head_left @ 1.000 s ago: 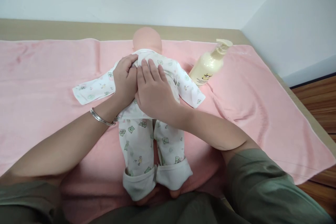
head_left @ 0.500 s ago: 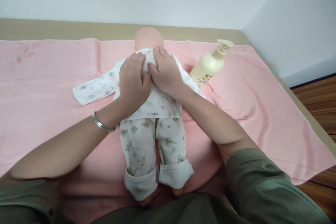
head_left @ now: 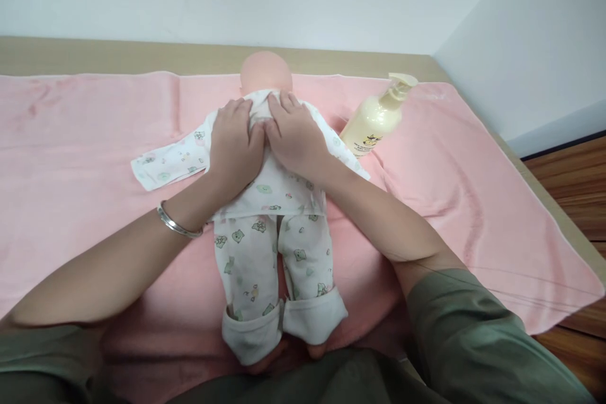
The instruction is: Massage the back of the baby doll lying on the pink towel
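A baby doll [head_left: 266, 71] lies face down, its head toward the wall. It wears a white printed top [head_left: 265, 192] and matching trousers [head_left: 246, 265] with turned-up cuffs. My left hand [head_left: 237, 145] rests flat on the left side of the doll's upper back, fingers pointing to its shoulder. On the right side of the back lies my right hand [head_left: 296, 136], also flat, fingers slightly spread. The two thumbs meet or nearly meet over the middle of the back, where the cloth is wrinkled. Neither hand grips anything.
A cream pump bottle [head_left: 374, 120] leans beside the doll's right sleeve. Under everything is a pink blanket [head_left: 85, 202] on a wooden table [head_left: 118, 57], with a white wall [head_left: 284, 0] behind. Wood-grain panels [head_left: 572, 183] show at the right.
My thumbs have come closer together, and the cloth between them is now bunched. Both hands have slid slightly; the doll and bottle look unmoved apart from a small camera shift.
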Available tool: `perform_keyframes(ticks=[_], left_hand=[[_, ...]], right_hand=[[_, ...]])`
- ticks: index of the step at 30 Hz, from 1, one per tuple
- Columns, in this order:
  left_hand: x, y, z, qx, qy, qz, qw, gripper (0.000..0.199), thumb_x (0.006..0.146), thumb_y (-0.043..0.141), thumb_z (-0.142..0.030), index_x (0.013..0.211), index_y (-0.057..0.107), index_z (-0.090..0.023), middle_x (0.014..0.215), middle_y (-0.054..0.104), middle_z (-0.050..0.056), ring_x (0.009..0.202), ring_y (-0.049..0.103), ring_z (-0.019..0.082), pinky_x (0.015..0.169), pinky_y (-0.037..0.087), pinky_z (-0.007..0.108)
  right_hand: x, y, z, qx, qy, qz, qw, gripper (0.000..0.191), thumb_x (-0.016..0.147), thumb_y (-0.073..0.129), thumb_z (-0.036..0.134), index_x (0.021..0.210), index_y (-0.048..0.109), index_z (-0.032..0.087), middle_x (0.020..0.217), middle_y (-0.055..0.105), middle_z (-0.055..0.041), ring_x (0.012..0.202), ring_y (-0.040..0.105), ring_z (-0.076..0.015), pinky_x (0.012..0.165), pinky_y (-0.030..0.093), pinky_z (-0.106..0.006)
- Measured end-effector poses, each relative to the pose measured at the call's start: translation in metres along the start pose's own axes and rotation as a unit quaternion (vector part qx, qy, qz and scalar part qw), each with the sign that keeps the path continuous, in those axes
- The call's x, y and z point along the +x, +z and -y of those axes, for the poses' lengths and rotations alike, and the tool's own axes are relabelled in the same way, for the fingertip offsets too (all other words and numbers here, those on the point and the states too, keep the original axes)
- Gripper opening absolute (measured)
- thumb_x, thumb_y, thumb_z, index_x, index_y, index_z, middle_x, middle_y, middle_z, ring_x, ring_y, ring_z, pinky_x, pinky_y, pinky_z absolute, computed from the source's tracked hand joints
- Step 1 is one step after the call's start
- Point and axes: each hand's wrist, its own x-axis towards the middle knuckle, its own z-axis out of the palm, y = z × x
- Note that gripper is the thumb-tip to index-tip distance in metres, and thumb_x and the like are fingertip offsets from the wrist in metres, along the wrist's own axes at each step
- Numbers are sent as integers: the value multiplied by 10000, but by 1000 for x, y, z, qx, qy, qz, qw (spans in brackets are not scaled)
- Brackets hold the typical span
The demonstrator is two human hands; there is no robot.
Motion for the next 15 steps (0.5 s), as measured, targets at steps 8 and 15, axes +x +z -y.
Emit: perform_keyframes(ticks=[8, 15], left_hand=[[-6, -2, -13, 19, -2, -1, 1000, 481, 895, 582, -368, 1350, 640, -224, 1499, 651, 113, 1482, 530, 361, 1328, 382, 584], [15, -8, -4, -10, -78, -4, 997, 186, 907, 498, -320, 964, 662, -255, 1113, 763, 69, 1276, 654, 331, 1200, 495, 556]], right_hand=[[9, -3, -7, -19, 18, -6, 1000, 643, 1098, 314, 334, 1633, 377, -16, 1724, 402, -222, 1658, 350, -344, 1399, 281, -550], [-28, -3, 21, -51, -27, -17, 998, 615, 1098, 347, 339, 1645, 403, 67, 1756, 350, -203, 1679, 303, -375, 1400, 271, -599]])
